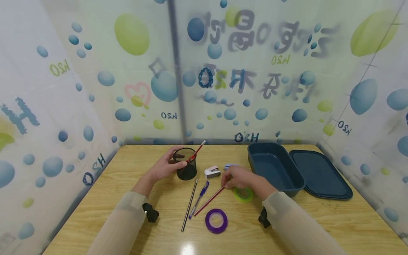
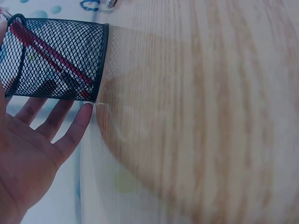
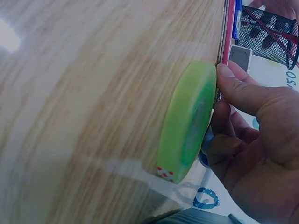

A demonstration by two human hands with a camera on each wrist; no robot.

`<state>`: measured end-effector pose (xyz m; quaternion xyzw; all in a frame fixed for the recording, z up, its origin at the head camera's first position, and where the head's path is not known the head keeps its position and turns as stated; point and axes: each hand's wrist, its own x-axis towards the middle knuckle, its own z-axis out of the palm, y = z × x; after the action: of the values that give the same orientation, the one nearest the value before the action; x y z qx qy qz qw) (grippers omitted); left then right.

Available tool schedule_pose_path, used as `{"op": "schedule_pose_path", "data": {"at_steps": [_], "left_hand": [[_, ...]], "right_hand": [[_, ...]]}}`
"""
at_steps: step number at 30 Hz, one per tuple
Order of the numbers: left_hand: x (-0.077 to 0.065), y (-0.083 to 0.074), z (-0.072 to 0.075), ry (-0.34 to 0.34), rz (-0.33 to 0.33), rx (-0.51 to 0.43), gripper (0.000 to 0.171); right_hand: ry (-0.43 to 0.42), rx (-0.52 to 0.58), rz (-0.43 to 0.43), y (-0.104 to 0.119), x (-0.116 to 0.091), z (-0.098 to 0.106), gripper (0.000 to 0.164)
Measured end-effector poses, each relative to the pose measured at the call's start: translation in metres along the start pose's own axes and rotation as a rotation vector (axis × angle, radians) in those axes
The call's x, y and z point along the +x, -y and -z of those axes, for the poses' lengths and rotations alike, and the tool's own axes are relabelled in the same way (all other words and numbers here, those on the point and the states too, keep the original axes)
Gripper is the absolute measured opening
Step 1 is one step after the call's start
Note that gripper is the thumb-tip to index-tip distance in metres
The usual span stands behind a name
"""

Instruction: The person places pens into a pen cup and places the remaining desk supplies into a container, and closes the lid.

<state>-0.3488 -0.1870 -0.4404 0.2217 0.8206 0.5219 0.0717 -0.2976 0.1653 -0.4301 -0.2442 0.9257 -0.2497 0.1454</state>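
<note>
My left hand [image 1: 165,165] holds a black mesh pen cup [image 1: 187,172], thumb at the near side and fingers behind; the left wrist view shows its fingers [image 2: 74,130] against the mesh. Inside the cup lean a red pencil [image 1: 200,147] with a pale tip and another red item, its kind unclear. My right hand [image 1: 237,176] pinches the end of a thin red pencil [image 1: 210,200] by the table. Just below that hand lies a green tape roll [image 3: 187,126]. Left of the red pencil are a blue pen [image 1: 200,198] and a dark striped pencil [image 1: 190,205].
A purple tape roll [image 1: 216,221] lies near the front. Between the hands stands a white and grey stapler [image 1: 212,172], with a blue item [image 1: 228,165] partly behind my right hand. At the right are a dark blue bin [image 1: 271,164] and its flat lid [image 1: 322,173].
</note>
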Motion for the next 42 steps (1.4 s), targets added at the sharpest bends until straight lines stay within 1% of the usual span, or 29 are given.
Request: {"op": "schedule_pose_path", "data": {"at_steps": [3, 8, 15, 18, 23, 27, 31, 37, 42], "left_hand": [[0.0, 0.0, 0.0, 0.001, 0.006, -0.002, 0.073], [-0.001, 0.0, 0.001, -0.003, 0.012, 0.01, 0.075], [-0.002, 0.0, 0.0, -0.006, 0.014, 0.004, 0.074], [-0.001, 0.0, 0.0, -0.004, 0.013, -0.003, 0.073], [-0.001, 0.001, 0.0, -0.012, 0.013, 0.019, 0.072], [-0.001, 0.001, 0.0, -0.012, 0.018, 0.021, 0.072], [-0.001, 0.0, 0.0, -0.006, 0.019, 0.001, 0.072], [-0.001, 0.001, 0.0, -0.005, 0.018, 0.004, 0.072], [0.0, 0.002, 0.001, -0.011, 0.016, 0.021, 0.072]], "right_hand": [[-0.001, -0.012, 0.021, 0.0, 0.0, 0.001, 0.014], [0.008, -0.017, 0.028, 0.003, -0.004, 0.005, 0.014], [0.035, 0.008, 0.003, 0.005, -0.011, 0.013, 0.015], [0.047, 0.003, 0.019, 0.006, -0.015, 0.017, 0.015], [0.053, 0.021, 0.052, 0.005, -0.021, 0.023, 0.015], [0.041, 0.071, 0.063, 0.0, -0.026, 0.029, 0.012], [0.026, 0.138, 0.059, -0.004, -0.03, 0.034, 0.01], [-0.007, 0.261, 0.085, -0.01, -0.037, 0.036, 0.018], [-0.055, 0.34, 0.11, -0.01, -0.044, 0.035, 0.025]]}}
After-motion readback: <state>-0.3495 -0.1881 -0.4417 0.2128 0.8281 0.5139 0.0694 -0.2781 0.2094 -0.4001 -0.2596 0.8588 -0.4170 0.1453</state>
